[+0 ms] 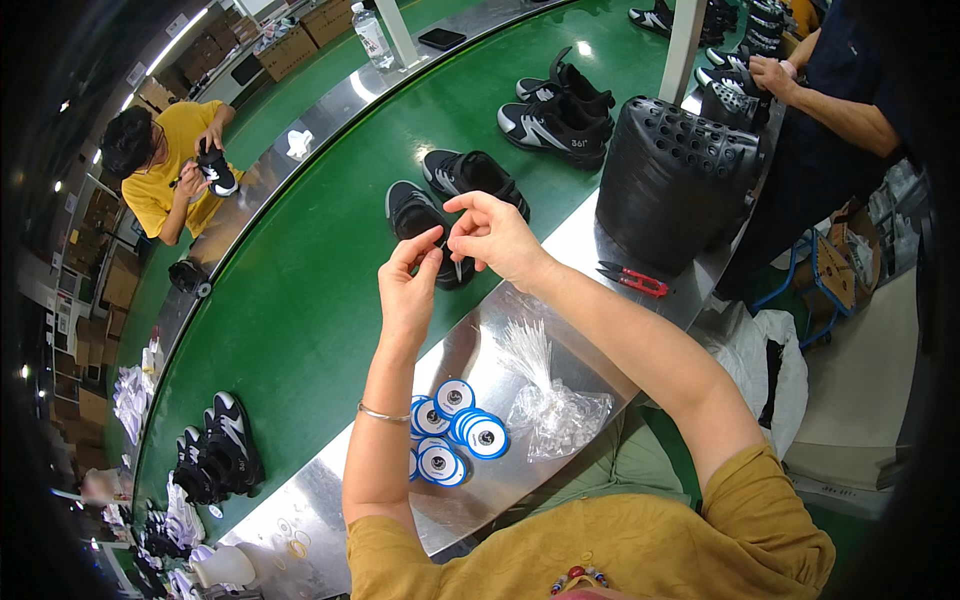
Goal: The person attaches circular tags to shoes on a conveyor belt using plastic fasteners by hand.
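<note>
My left hand (408, 295) and my right hand (498, 238) are raised close together above a pair of black-and-grey sneakers. The fingertips of each hand are drawn together in a pinch; anything between them is too thin or small to make out. One sneaker (410, 205) is partly behind my hands, and its mate (462, 174) lies just beyond. Below my forearms, round blue-and-white tags (487, 437) lie in overlapping piles on the metal ledge (465, 350). Beside them, a bundle of thin clear plastic strands (530, 350) sticks out of a clear plastic bag (570, 415).
The green conveyor belt (300, 290) carries more sneakers (565, 120) at the far right and others (220, 445) at the left. Red-handled snips (635, 280) lie near a black perforated bin (680, 185). Co-workers handle shoes across the belt and at right. A bottle (372, 38) stands on the far ledge.
</note>
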The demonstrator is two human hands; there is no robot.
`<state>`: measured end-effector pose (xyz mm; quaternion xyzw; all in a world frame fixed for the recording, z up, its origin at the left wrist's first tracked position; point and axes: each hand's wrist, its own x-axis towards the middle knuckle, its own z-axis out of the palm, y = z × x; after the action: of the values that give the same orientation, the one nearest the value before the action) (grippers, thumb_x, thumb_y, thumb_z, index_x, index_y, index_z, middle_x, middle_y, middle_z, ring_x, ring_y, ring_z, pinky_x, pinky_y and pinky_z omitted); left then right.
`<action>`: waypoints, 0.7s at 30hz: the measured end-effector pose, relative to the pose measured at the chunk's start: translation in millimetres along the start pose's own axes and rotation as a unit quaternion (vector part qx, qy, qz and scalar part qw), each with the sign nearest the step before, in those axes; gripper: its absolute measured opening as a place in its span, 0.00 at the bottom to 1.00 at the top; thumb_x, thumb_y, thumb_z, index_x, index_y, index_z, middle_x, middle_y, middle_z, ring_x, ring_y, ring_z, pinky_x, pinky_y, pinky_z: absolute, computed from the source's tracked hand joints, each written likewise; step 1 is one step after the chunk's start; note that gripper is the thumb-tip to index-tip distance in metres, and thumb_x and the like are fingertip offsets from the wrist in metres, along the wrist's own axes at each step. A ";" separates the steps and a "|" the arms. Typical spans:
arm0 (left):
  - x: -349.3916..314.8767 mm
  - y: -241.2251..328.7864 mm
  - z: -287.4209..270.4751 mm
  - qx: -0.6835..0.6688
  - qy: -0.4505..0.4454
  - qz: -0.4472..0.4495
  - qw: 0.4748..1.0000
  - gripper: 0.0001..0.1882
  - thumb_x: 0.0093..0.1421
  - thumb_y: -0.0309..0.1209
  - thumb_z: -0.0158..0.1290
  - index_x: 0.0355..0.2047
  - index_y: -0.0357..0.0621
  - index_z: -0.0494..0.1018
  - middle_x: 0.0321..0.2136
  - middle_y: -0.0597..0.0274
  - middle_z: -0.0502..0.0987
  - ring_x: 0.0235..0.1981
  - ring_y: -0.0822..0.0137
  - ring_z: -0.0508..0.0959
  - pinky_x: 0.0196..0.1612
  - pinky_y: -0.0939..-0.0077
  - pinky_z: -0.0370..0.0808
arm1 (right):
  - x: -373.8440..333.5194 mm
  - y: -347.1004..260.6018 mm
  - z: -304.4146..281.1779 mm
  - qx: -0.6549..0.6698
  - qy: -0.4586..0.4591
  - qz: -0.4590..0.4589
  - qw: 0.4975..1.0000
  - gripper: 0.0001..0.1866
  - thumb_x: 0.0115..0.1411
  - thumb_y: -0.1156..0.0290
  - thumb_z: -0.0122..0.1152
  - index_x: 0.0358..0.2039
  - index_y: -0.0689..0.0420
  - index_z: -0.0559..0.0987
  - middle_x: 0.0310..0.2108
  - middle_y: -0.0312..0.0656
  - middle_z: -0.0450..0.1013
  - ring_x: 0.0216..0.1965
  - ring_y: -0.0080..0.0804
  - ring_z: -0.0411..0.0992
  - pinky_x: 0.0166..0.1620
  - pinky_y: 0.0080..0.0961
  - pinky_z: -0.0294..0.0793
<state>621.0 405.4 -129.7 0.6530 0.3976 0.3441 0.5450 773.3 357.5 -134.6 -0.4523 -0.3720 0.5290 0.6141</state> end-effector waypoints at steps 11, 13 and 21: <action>-2.1 1.3 -0.1 -0.007 0.001 0.026 1.000 0.17 0.56 0.20 0.52 0.47 0.39 0.73 0.27 0.72 0.71 0.29 0.80 0.68 0.34 0.86 0.67 | 0.4 2.3 2.9 -0.022 -0.006 -0.025 0.999 0.20 0.52 0.79 0.59 0.48 0.61 0.69 0.28 0.35 0.72 0.27 0.16 0.68 0.23 0.13 0.65; -3.6 2.9 -1.3 -0.003 0.001 0.024 1.000 0.18 0.56 0.19 0.52 0.48 0.39 0.73 0.27 0.72 0.71 0.29 0.80 0.68 0.34 0.86 0.67 | 0.1 3.7 3.0 -0.030 -0.015 -0.021 0.999 0.20 0.52 0.78 0.59 0.48 0.61 0.69 0.28 0.34 0.72 0.27 0.16 0.68 0.24 0.13 0.65; -3.5 1.5 -0.9 -0.018 -0.004 0.027 0.999 0.20 0.55 0.18 0.51 0.50 0.38 0.71 0.27 0.71 0.72 0.28 0.81 0.68 0.34 0.87 0.66 | 5.2 13.7 5.0 -0.063 -0.001 -0.093 0.994 0.18 0.50 0.81 0.58 0.44 0.63 0.71 0.23 0.34 0.71 0.25 0.17 0.68 0.28 0.16 0.68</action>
<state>618.9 402.5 -128.2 0.6552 0.3715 0.3626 0.5489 765.2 363.8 -146.1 -0.4525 -0.4459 0.4458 0.6306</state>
